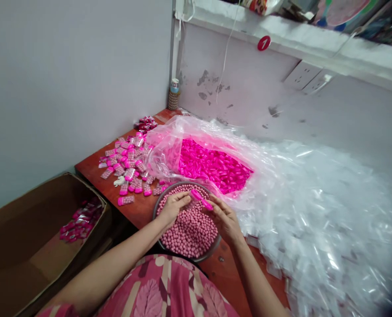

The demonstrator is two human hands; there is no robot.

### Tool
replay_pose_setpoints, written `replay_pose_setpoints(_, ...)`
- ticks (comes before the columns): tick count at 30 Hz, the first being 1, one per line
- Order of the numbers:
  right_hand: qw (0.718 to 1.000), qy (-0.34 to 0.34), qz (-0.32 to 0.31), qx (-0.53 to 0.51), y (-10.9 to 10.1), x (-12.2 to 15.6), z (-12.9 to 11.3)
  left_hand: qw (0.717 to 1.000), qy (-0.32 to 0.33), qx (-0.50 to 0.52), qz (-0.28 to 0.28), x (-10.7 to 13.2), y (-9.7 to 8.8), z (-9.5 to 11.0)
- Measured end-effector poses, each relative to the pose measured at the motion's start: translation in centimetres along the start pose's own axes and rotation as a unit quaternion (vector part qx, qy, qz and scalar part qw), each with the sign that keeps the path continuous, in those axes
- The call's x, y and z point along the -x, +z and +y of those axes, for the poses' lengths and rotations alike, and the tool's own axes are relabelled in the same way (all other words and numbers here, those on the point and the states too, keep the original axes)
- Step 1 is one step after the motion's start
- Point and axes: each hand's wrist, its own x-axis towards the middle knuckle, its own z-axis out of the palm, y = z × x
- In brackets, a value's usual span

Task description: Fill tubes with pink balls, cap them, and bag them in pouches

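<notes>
Just past my patterned clothing (172,288), at twelve o'clock, comes the rim of a grey bowl (213,250) full of pink beads (189,235). A narrow bare strip of red-brown table (224,273) borders it at five. Over the beads, my left hand (174,208) pinches a pink-topped piece (196,195) and my right hand (225,215) pinches a pink cap (207,204); they meet or nearly do, I can't tell. At nine, beyond the table's edge, gapes a cardboard box (24,211). Clear plastic pieces (315,220) crowd three o'clock, boxing in my right forearm. Bead-filled packs (131,163) spread at ten, with bare table along their outer edge. An open bag (164,143) of pink caps presses close at one. Farthest, just short of twelve, a small container (174,99) stands in the corner of the walls.
</notes>
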Motion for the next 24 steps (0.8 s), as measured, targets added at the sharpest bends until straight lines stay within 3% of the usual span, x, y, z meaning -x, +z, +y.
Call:
replay_pose_setpoints(3,0.996,0.029,0.015,-0.079,-0.1,0.4,0.9,0.999,0.016,-0.032,0.001,-0.1,-0.3,0.0)
replay_pose_setpoints(6,0.992,0.030,0.030,-0.122,0.3,0.2,0.9,0.988,0.062,-0.141,-0.031,-0.1,-0.5,0.0)
replay_pose_setpoints(8,0.990,0.057,0.004,-0.131,0.8,-0.1,0.4,0.971,0.107,-0.205,-0.065,0.0,-0.4,0.0)
replay_pose_setpoints(11,0.979,0.141,-0.041,-0.140,1.4,-0.5,-0.3,0.957,0.145,-0.239,-0.073,0.1,-0.1,0.1)
replay_pose_setpoints(15,0.954,0.210,-0.044,-0.208,2.1,-0.7,0.0,0.956,0.147,-0.241,-0.075,0.2,0.1,0.3)
replay_pose_setpoints(21,0.947,0.186,0.016,-0.262,3.2,-0.7,1.4,0.959,0.138,-0.237,-0.075,0.7,0.4,0.7)
replay_pose_setpoints(24,0.939,0.217,0.020,-0.266,3.8,-1.5,2.1,0.969,0.111,-0.219,-0.034,0.7,0.4,-0.1)
